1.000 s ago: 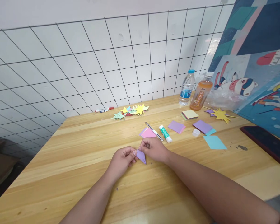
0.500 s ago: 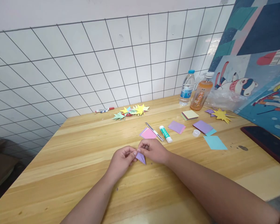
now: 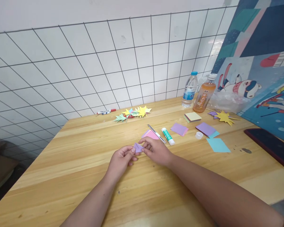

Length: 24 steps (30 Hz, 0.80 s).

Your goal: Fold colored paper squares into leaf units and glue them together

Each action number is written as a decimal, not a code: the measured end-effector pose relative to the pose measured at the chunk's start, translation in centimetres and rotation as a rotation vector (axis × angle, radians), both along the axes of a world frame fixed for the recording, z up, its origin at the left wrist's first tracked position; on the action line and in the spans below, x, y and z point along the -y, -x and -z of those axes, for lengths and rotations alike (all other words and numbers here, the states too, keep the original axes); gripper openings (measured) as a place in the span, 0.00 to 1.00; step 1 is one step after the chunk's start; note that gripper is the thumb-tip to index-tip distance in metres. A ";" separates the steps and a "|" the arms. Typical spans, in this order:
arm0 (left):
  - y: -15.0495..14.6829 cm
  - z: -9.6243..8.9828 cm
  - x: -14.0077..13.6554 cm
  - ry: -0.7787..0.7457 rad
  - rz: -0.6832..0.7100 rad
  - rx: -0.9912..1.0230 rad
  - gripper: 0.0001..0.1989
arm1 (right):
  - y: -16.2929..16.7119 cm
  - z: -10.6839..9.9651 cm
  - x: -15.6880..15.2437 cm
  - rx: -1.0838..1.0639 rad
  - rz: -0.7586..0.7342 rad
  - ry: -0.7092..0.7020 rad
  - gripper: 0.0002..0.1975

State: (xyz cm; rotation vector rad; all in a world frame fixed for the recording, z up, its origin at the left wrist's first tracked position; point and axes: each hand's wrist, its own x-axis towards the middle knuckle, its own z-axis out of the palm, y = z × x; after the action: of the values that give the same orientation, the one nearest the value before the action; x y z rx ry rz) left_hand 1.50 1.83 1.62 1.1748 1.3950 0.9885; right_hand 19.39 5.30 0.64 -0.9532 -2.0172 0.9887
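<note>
A small folded piece of purple paper (image 3: 138,147) is held between my two hands, just above the wooden table. My left hand (image 3: 123,157) pinches its left side between thumb and fingers. On the other side, the thumb and fingers of my right hand (image 3: 155,150) close on the paper's right corner. Crease lines show on its upper face. Just beyond my right hand lie pink paper sheets (image 3: 149,134), a utility knife (image 3: 156,133) resting across them, and a glue stick (image 3: 168,136) without its cap.
Purple sheets (image 3: 179,129), a stack of coloured paper (image 3: 192,117), a white cap (image 3: 199,135) and a blue sheet (image 3: 218,145) lie to the right. Folded paper stars (image 3: 142,111) and markers (image 3: 106,111) sit by the wall. Two bottles (image 3: 189,90) and a phone (image 3: 269,146) stand or lie farther right.
The purple paper has been turned: its point faced down toward me and now faces right. It has risen slightly, and my right hand has shifted to its right corner.
</note>
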 end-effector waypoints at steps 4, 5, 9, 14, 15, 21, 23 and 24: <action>0.0 0.2 0.0 0.012 0.011 -0.007 0.21 | -0.1 -0.2 -0.1 -0.004 0.045 -0.051 0.09; 0.0 0.2 -0.1 0.011 0.018 -0.010 0.21 | -0.2 -0.2 -0.1 0.003 0.053 -0.068 0.08; 0.0 0.2 -0.1 -0.017 0.067 -0.008 0.20 | -0.1 -0.1 -0.2 0.027 0.061 -0.086 0.09; 0.1 0.2 0.0 -0.039 0.094 -0.003 0.19 | -0.1 0.0 -0.2 0.053 0.051 -0.080 0.14; 0.1 0.2 0.0 -0.039 0.096 -0.002 0.19 | -0.1 0.0 -0.2 0.043 0.046 -0.067 0.14; 0.1 0.3 0.0 -0.036 0.081 -0.007 0.19 | 0.2 0.7 -0.5 -0.048 -0.004 0.041 0.15; 0.1 0.4 0.0 -0.036 0.083 -0.015 0.19 | 0.3 0.9 -0.6 -0.041 -0.001 0.044 0.15; 0.1 0.4 0.0 -0.035 0.084 -0.018 0.19 | 0.3 1.0 -0.6 -0.040 0.000 0.046 0.15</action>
State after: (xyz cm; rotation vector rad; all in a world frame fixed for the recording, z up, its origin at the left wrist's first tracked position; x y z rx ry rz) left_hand 1.44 1.84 1.21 1.2609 1.3363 0.9478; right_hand 19.12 5.91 -0.31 -0.9507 -1.9693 1.0497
